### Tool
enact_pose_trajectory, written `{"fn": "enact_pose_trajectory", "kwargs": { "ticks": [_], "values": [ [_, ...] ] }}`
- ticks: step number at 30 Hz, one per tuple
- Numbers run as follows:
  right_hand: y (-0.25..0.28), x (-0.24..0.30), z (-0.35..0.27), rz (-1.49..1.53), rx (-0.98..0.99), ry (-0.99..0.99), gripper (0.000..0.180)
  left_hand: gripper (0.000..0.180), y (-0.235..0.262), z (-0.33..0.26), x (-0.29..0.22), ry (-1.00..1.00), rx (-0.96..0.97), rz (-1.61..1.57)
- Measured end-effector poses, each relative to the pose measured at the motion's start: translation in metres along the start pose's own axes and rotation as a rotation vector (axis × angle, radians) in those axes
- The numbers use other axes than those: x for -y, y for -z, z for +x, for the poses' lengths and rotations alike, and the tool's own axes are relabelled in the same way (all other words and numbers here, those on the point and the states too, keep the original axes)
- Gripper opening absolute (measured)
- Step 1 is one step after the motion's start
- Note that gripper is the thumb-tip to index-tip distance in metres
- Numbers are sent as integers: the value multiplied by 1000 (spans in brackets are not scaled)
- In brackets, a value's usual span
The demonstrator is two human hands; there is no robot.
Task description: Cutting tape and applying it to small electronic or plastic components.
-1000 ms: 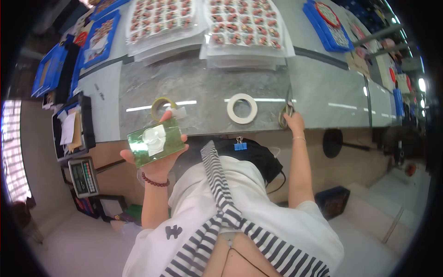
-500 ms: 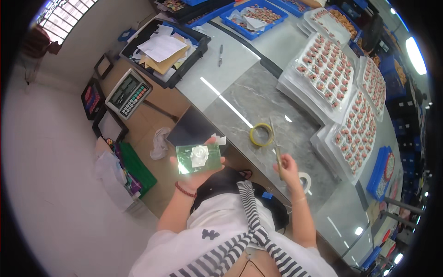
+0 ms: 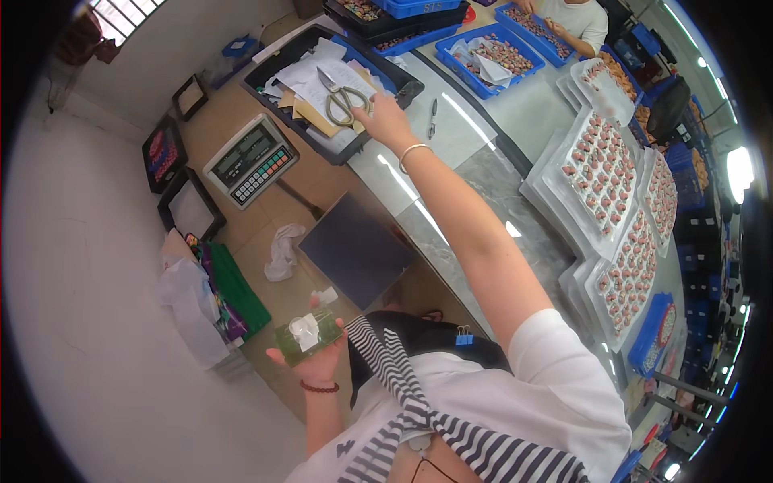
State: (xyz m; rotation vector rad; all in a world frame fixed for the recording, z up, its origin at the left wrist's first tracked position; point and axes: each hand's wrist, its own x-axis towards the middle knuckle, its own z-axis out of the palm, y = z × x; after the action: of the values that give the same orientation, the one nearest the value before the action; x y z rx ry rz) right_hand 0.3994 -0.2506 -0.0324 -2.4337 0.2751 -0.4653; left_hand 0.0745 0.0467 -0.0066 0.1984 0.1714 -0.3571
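Note:
My right hand (image 3: 382,121) is stretched out to the far side, its fingers at the handle of the scissors (image 3: 341,106). The scissors lie over the papers (image 3: 312,68) in a black crate (image 3: 415,90), blades pointing away from me. Low in front of my body, my left hand (image 3: 316,366) holds a flat green rectangular piece (image 3: 328,332) from below. A crumpled white bit (image 3: 304,331) sits on top of it. A small whitish scrap (image 3: 326,295) shows at the fingertips of that hand.
A digital scale (image 3: 251,161) with a dark platform (image 3: 356,249) stands left of the grey table (image 3: 451,274). A pen (image 3: 433,117) lies near the crate. Trays of small reddish pieces (image 3: 600,173) are stacked at right. Another person (image 3: 576,24) works at blue trays (image 3: 491,60).
My right hand has carried the scissors from the table's near part to the papers in the crate. My left hand has lowered with the green piece. My arm now covers the tape rolls.

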Motion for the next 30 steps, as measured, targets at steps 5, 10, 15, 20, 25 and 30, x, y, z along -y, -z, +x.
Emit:
{"fn": "enact_pose_trajectory", "kwargs": {
  "ticks": [5, 10, 15, 20, 25, 30],
  "values": [
    [13, -89, -120, 202, 151, -69, 28, 107, -1, 25, 12, 189, 113, -114],
    [136, -192, -310, 145, 206, -481, 25, 103, -8, 62, 31, 406, 198, -77],
    [274, -259, -518, -66, -298, -965, 30, 114, -8, 97, 76, 703, 310, -47],
    [290, -236, -675, -297, -391, -1257, 38, 116, -46, 105, 165, 1097, 394, -31],
    [255, -196, -652, -399, -233, -1072, 46, 120, -69, 80, 224, 1312, 412, 7],
    [237, -203, -664, -465, -112, -1091, 43, 121, -64, 67, 244, 1506, 405, -67]
  ]
}}
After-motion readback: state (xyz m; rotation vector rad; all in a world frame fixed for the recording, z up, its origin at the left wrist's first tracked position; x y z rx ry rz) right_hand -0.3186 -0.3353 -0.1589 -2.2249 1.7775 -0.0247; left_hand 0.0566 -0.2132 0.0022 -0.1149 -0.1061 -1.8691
